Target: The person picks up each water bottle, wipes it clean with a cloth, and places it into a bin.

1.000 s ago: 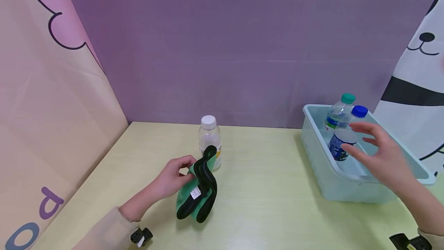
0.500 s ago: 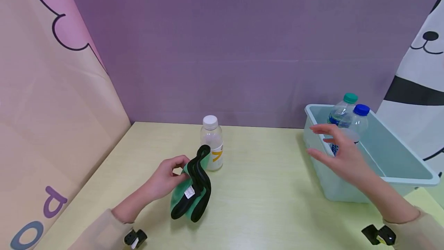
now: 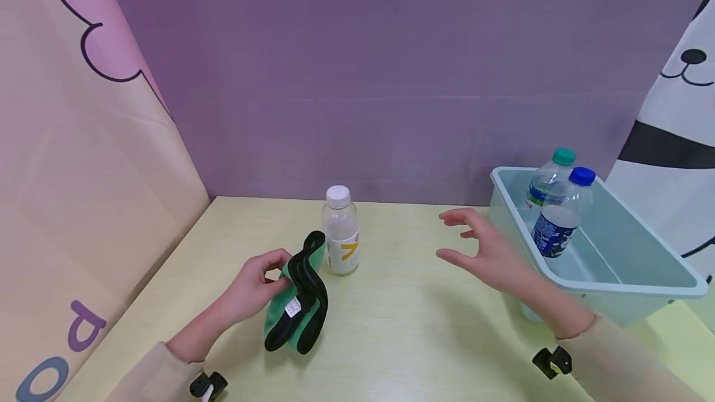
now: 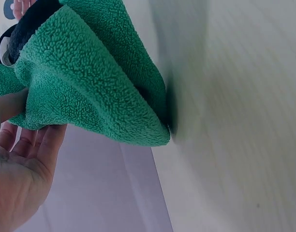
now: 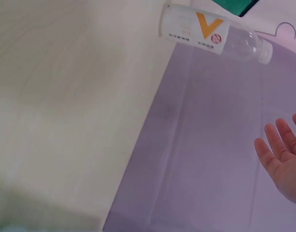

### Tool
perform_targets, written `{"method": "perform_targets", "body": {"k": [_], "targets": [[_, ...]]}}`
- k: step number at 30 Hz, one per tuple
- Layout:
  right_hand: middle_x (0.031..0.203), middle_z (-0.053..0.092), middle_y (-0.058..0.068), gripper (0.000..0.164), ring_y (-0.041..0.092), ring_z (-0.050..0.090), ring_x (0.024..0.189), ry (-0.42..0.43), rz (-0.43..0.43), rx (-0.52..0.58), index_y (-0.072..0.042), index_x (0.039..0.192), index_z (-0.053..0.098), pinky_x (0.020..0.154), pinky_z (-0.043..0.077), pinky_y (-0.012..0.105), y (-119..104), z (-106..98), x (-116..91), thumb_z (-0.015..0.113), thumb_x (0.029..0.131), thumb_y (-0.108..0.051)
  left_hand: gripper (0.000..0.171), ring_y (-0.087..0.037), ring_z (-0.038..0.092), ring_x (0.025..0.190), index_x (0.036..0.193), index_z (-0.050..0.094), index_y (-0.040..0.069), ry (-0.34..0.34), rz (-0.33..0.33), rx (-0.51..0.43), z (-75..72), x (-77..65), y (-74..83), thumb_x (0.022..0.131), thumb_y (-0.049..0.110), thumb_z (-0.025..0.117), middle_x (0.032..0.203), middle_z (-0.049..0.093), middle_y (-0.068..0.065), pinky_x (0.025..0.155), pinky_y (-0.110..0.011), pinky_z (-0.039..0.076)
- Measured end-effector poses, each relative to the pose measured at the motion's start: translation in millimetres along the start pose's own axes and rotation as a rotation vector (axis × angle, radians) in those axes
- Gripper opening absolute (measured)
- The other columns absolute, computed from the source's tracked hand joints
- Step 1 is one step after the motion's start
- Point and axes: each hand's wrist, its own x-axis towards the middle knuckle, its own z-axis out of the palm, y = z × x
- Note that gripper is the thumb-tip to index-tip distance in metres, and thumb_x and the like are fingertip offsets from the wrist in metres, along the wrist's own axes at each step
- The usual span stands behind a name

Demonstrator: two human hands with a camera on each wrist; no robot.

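Observation:
My left hand [image 3: 251, 290] pinches a folded green terry cloth [image 3: 298, 303] with black edging and a white tag. In the left wrist view the thumb lies on one side of the cloth [image 4: 90, 82], the fingers below. The cloth hangs tilted, its lower end close to the tabletop. Just behind it stands an upright clear bottle [image 3: 342, 234] with a white cap and a yellow-marked label. My right hand [image 3: 488, 256] is over the table between that bottle and the bin, fingers spread from the thumb, holding nothing. In the right wrist view, the bottle [image 5: 211, 31] is apart from the hand [image 5: 286, 159].
A light blue plastic bin [image 3: 637, 303] stands on the right of the pale table [image 3: 391, 340]. Inside it, at the left side, are a green-capped bottle [image 3: 550, 178] and a blue-capped bottle [image 3: 558, 222]. A purple backdrop [image 3: 346, 79] rises behind the table.
My right hand has moved left from over the bin to above the table, uncovering the blue-capped bottle. My left hand has shifted slightly left with the cloth, showing more of the white-capped bottle.

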Motion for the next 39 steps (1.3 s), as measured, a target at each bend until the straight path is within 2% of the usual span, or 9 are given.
{"method": "perform_targets", "body": {"k": [6, 12, 17, 22, 29, 39], "targets": [[0.129, 0.055, 0.008, 0.058, 0.025, 0.052, 0.118, -0.044, 0.014, 0.058, -0.007, 0.132, 0.049, 0.092, 0.046, 0.047, -1, 19, 13, 0.078, 0.083, -0.018, 0.021, -0.016, 0.057, 0.087, 0.091, 0.062, 0.007, 0.018, -0.005, 0.009, -4.3, -2.8, -5.2, 0.084, -0.013, 0.063, 0.090, 0.063, -0.002, 0.069, -0.029, 0.054], [0.128, 0.055, 0.010, 0.057, 0.025, 0.053, 0.117, -0.057, -0.024, 0.112, -0.005, 0.130, 0.049, 0.092, 0.046, 0.047, 2, 41, 30, 0.079, 0.081, -0.013, 0.020, -0.014, 0.057, 0.088, 0.092, 0.062, 0.006, 0.052, -0.012, 0.011, -11.6, -7.8, -9.7, 0.085, -0.012, 0.064, 0.092, 0.063, -0.004, 0.068, -0.028, 0.055], [0.128, 0.055, 0.009, 0.058, 0.025, 0.053, 0.115, -0.080, -0.070, 0.107, -0.004, 0.131, 0.049, 0.090, 0.047, 0.047, 5, 58, 41, 0.079, 0.082, -0.014, 0.019, -0.012, 0.057, 0.086, 0.091, 0.062, 0.005, 0.066, -0.005, 0.005, -15.6, -10.1, -12.0, 0.084, -0.013, 0.064, 0.091, 0.063, -0.005, 0.066, -0.028, 0.055], [0.129, 0.054, 0.009, 0.058, 0.025, 0.054, 0.116, -0.076, -0.079, 0.130, -0.005, 0.131, 0.048, 0.089, 0.047, 0.044, 5, 73, 56, 0.078, 0.083, -0.016, 0.021, -0.010, 0.057, 0.084, 0.089, 0.061, 0.006, 0.094, 0.010, 0.019, -20.3, -10.1, -14.7, 0.083, -0.014, 0.064, 0.088, 0.063, -0.003, 0.063, -0.028, 0.054], [0.131, 0.053, 0.009, 0.061, 0.025, 0.054, 0.118, -0.094, -0.016, 0.184, -0.006, 0.134, 0.045, 0.090, 0.047, 0.045, 3, 92, 77, 0.077, 0.084, -0.019, 0.021, -0.008, 0.057, 0.081, 0.089, 0.062, 0.004, 0.123, 0.025, 0.022, -26.8, -8.5, -20.9, 0.082, -0.016, 0.063, 0.085, 0.063, -0.001, 0.061, -0.027, 0.054], [0.137, 0.049, 0.009, 0.069, 0.031, 0.051, 0.122, -0.127, 0.055, 0.251, -0.008, 0.139, 0.040, 0.093, 0.045, 0.051, -2, 117, 95, 0.077, 0.084, -0.023, 0.022, -0.007, 0.057, 0.081, 0.089, 0.061, 0.002, 0.145, 0.048, 0.025, -32.5, -7.5, -30.0, 0.081, -0.018, 0.062, 0.085, 0.063, 0.002, 0.062, -0.025, 0.053]]}}
